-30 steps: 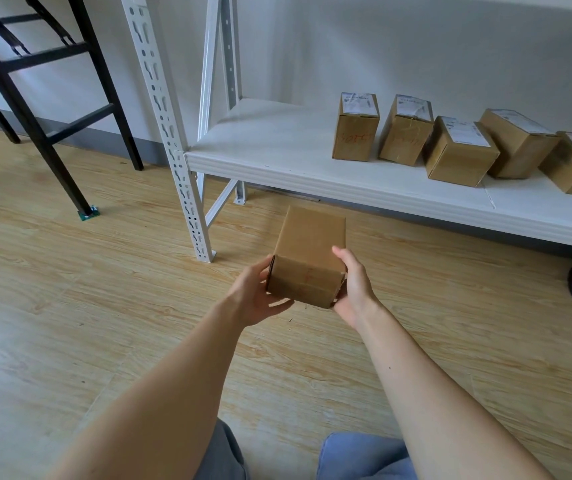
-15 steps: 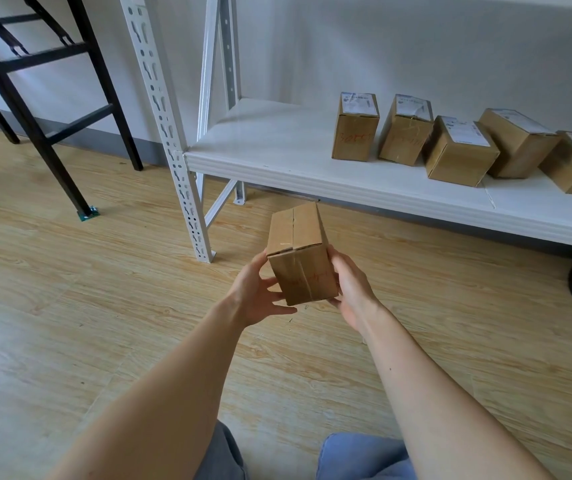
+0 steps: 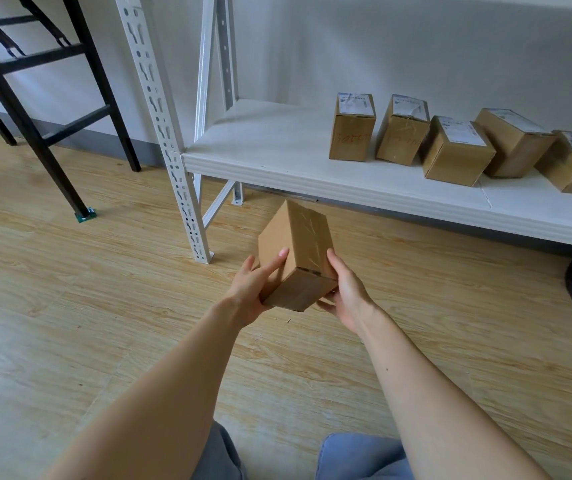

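Rotated since earlier: cardboard box [image 3: 295,252] now tilted, corner toward camera, frame center. Left hand [image 3: 253,289] and right hand [image 3: 345,296] clamped on its opposite sides, above the floor [image 3: 69,306].

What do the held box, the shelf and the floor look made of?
Box: matte brown cardboard, with glossy clear tape along its seam. Shelf: smooth white board, painted metal or laminate, hard to tell; its slotted post looks like painted steel. Floor: light wood-grain planks with slight sheen, possibly laminate.
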